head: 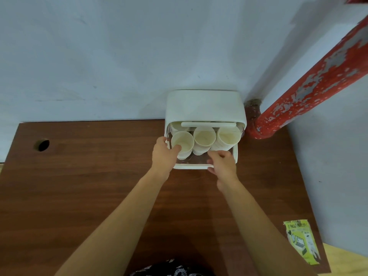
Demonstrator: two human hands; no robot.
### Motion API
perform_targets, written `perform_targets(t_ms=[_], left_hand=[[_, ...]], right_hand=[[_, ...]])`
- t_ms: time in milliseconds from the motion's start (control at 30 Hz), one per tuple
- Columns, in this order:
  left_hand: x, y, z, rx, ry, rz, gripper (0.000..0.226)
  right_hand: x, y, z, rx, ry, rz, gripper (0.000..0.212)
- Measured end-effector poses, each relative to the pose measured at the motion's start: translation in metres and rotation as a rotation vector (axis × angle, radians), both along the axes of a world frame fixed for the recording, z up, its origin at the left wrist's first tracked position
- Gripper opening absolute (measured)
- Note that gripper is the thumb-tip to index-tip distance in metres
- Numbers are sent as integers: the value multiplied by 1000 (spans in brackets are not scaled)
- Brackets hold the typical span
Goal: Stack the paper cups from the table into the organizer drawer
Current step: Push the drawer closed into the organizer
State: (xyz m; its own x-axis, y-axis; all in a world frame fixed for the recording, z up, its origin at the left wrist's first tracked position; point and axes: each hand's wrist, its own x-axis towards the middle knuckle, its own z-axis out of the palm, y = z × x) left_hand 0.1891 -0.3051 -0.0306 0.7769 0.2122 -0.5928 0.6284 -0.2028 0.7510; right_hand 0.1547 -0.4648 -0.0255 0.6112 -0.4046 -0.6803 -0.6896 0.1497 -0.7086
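A white organizer (205,105) stands at the back of the wooden table, its clear drawer (196,166) pulled out toward me. Inside stand cream paper cups in stacks: a left cup (184,142), a middle one (204,137) and a right one (228,135), with another partly hidden behind. My left hand (164,154) grips the left cup, thumb over its rim. My right hand (223,163) holds the drawer's front right edge with curled fingers.
The brown table (79,186) has a round cable hole (42,144) at the far left. A green printed packet (301,241) lies near the right edge. A red peeling pipe (310,84) runs up beside the organizer, against the pale wall.
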Motion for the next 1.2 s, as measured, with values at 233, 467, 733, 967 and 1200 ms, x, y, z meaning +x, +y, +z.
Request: perform_targets(t_ms=[233,467,733,967,1200], left_hand=[[12,-5,20,613,-519,-508,91],[32,-3,21,963,-504,-834,105],[22,-2,14,977,-515,-891,119],[2,-4,3,950,-552,-914,125],[0,-6,-1,977,-510,-953,136]], right_hand=[[20,-46,29,-811,-394,400,56],[51,-62,23,-1030,-204,824,88],[51,-59,22,-1025,-237,782,65],[39,-59,18,-999,-256,787,53],[42,-59,20,-979,-267,765,50]])
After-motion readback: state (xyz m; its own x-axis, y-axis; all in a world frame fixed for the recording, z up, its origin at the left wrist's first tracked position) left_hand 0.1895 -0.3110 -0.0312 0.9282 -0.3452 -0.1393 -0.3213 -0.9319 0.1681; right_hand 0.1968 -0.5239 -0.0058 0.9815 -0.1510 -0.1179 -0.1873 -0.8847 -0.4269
